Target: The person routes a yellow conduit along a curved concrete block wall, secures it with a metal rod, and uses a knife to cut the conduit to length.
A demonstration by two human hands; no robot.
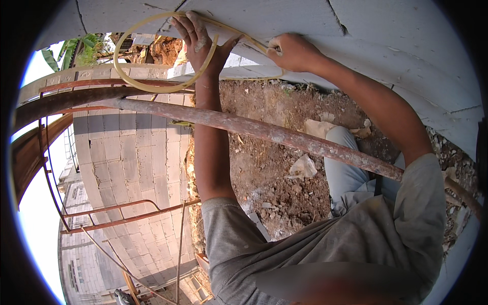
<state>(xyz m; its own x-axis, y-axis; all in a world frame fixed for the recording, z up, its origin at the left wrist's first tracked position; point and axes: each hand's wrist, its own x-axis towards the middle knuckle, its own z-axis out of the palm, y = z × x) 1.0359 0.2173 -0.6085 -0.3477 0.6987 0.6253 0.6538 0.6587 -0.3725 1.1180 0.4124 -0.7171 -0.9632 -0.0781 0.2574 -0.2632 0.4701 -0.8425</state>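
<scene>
A translucent yellowish flexible tube (133, 81) makes a big loop around my left hand and lies along the grey block wall (284, 18). One end of it crosses in front of my left wrist and stops beside the thumb. My left hand (201, 44) reaches up to the wall, fingers stretched out over the tube and thumb apart. To its right, my right hand (295, 52) is closed in a pinch on the tube close to the wall face. A thin length of tube also hangs below, between the hands; part of it is hidden.
A rusty, paint-spattered pole (254, 127) runs across below my forearms. Reddish metal scaffold frames (112, 221) stand at the left, before another block wall (122, 147). Rubble-strewn soil (274, 168) lies far below, with green leaves (68, 53) at the upper left.
</scene>
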